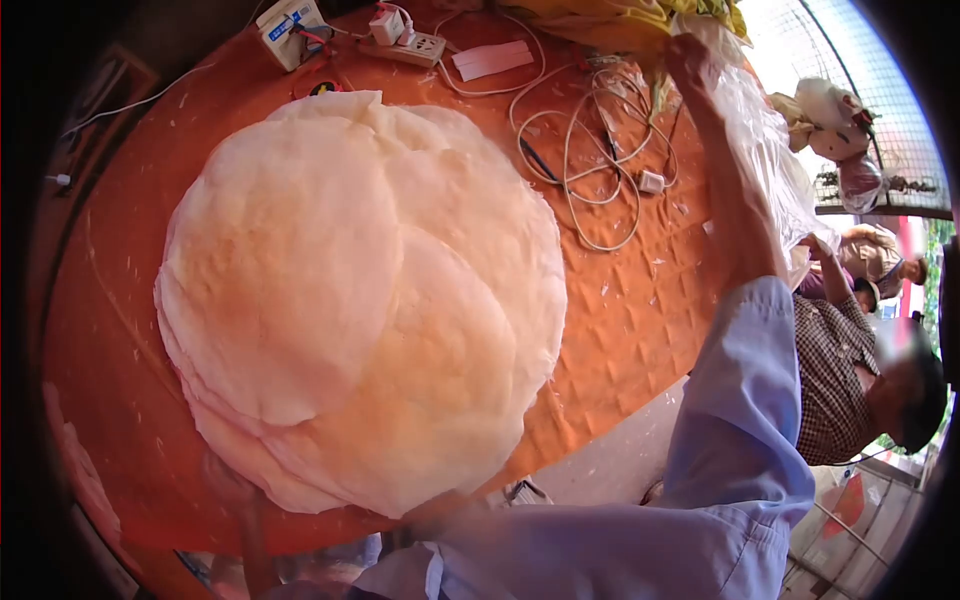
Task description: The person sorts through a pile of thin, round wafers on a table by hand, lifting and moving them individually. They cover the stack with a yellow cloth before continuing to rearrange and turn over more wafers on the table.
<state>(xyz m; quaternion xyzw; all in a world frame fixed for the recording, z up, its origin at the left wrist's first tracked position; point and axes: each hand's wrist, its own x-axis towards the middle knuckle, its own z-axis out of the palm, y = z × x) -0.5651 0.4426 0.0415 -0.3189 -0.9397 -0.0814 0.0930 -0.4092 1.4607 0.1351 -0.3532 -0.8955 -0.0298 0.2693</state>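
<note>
A stack of thin, round, pale flatbread-like sheets (290, 260) lies spread over the orange table cover (640, 300), the sheets overlapping unevenly. At the far right corner of the table, my right hand (695, 68) is closed on a clear plastic bag (770, 150), its blue-sleeved arm stretched past the stack. Beside that hand a yellow cloth or bag (600, 25) lies bunched. Smeared by motion, my left hand (235, 485) is low at the near left edge of the stack; its fingers cannot be made out.
Behind the stack are a power strip (415, 48), a small white box (290, 35) and a pinkish paper slip (493, 60). A tangled white cable (570, 170) with a plug lies right of them. A person in a checkered shirt (835, 370) is at the right, one hand near the plastic.
</note>
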